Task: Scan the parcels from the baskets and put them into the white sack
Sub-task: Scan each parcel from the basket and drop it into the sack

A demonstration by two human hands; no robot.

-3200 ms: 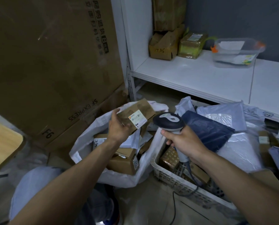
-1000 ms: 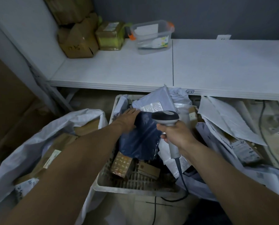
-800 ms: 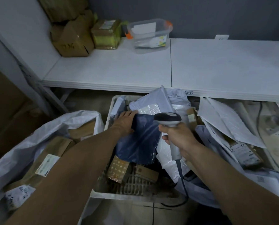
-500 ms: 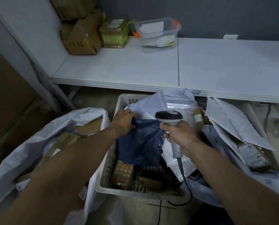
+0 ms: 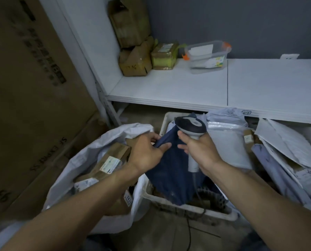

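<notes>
- parcel bag (image 5: 171, 171): plain dark navy blue
- scanner (image 5: 190, 125): black head with a pale grey patch, light grey handle
- sack (image 5: 89, 160): plain white
- boxes (image 5: 111, 156) in the sack: brown cardboard, white labels
- basket (image 5: 187, 208): off-white, lattice-holed walls
- mailers (image 5: 228, 145): pale grey-white
- table (image 5: 187, 87): white
- tub (image 5: 207, 53): clear, 2 orange clips
- wrapped parcel (image 5: 162, 56): yellow-green
- wall (image 5: 241, 24): dark grey-blue
- carton (image 5: 33, 87): brown, black print

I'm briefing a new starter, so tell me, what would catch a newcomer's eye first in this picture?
Centre frame, the left hand pinches a dark blue parcel at the white basket, while the right hand holds a scanner close by. To the left, the white sack gapes open, holding labelled cardboard boxes.
</notes>
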